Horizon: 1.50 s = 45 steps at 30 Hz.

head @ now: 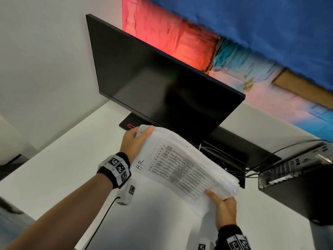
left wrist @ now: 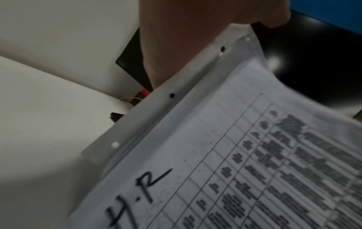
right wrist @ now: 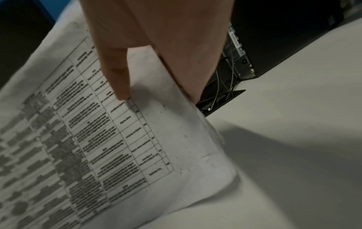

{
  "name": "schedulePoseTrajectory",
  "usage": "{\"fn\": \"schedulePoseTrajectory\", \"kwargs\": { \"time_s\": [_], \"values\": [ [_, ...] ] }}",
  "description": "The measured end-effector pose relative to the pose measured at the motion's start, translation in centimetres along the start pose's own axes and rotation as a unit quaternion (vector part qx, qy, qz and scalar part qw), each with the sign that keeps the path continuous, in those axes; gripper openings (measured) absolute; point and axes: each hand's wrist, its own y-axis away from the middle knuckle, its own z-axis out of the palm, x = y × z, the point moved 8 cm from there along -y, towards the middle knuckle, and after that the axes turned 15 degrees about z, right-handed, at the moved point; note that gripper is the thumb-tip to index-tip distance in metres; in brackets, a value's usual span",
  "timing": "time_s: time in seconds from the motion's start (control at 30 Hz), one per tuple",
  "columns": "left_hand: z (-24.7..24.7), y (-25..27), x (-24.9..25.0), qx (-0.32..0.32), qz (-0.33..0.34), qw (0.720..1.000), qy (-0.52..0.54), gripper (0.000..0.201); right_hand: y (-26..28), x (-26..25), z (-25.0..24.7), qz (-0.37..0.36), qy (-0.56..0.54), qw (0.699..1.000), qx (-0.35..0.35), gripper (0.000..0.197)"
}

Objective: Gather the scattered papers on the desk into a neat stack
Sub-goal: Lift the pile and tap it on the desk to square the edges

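Observation:
A thick stack of papers (head: 182, 165) hangs above the white desk (head: 63, 159), held between both hands. Its top sheet is a printed table marked "H.R" by hand. My left hand (head: 138, 137) grips the stack's far left corner, thumb on top. My right hand (head: 220, 200) grips the near right corner, thumb pressed on the top sheet. In the left wrist view the papers (left wrist: 225, 155) show a punched edge under my left hand (left wrist: 195, 23). The right wrist view shows my right hand (right wrist: 149, 62) pinching the papers (right wrist: 117, 147), the thumb on the table print.
A black monitor (head: 158, 82) on its stand (head: 131, 123) rises just behind the stack. A black computer case (head: 297, 181) with cables (head: 234, 163) sits at the right. A cable (head: 102, 221) runs along the desk near my left forearm.

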Motion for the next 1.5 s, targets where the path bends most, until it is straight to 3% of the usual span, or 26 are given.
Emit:
{"fn": "schedulePoseTrajectory", "kwargs": {
  "time_s": [0.1,0.27,0.33,0.47,0.7,0.8,0.93,0.97,1.07,1.23,1.4,1.5],
  "values": [
    [0.0,-0.4,0.5,0.027,0.000,1.000,-0.013,0.038,-0.7,0.7,0.1,0.004,-0.002,1.000,-0.006,0.042],
    [-1.7,-1.7,0.4,0.061,0.032,0.996,-0.058,0.016,-0.4,0.9,-0.4,-0.001,0.017,1.000,0.005,0.038],
    [-1.9,-1.8,-0.8,0.026,0.004,0.999,-0.032,0.015,-1.0,1.7,-0.7,0.012,0.002,1.000,0.005,0.042],
    [-0.2,0.3,-2.1,-0.100,-0.053,0.994,-0.013,0.048,-0.9,1.7,0.1,0.018,-0.008,1.000,-0.015,0.048],
    [-1.2,0.5,-0.5,-0.062,-0.004,0.995,-0.073,0.027,-1.6,1.0,-1.4,0.028,-0.040,0.998,-0.026,0.047],
    [-1.1,1.7,-3.0,-0.122,-0.063,0.986,-0.095,0.045,-1.7,2.0,-1.6,0.040,0.003,0.999,-0.012,0.019],
    [-1.8,2.6,-4.6,-0.102,-0.094,0.988,-0.064,0.077,-1.5,2.0,-1.1,0.019,0.009,1.000,0.010,0.044],
    [-1.9,2.3,-4.2,-0.103,-0.081,0.990,-0.058,0.073,-1.6,2.1,-1.5,0.025,-0.005,0.999,0.020,0.048],
    [-1.9,1.4,-2.4,-0.117,-0.038,0.990,-0.064,0.031,-1.7,1.6,-2.8,0.056,-0.039,0.997,0.026,0.044],
    [-0.7,2.2,-2.6,-0.141,-0.026,0.987,-0.068,0.010,-3.1,2.4,-3.5,0.075,-0.094,0.993,-0.014,0.067],
    [0.8,2.9,-3.4,-0.129,-0.041,0.989,-0.053,0.034,-2.5,2.8,-1.3,0.056,-0.068,0.995,-0.039,0.039],
    [0.5,2.5,-3.0,-0.130,-0.042,0.989,-0.057,0.044,-2.2,2.1,-1.9,0.030,-0.089,0.995,-0.026,0.060]
  ]
}}
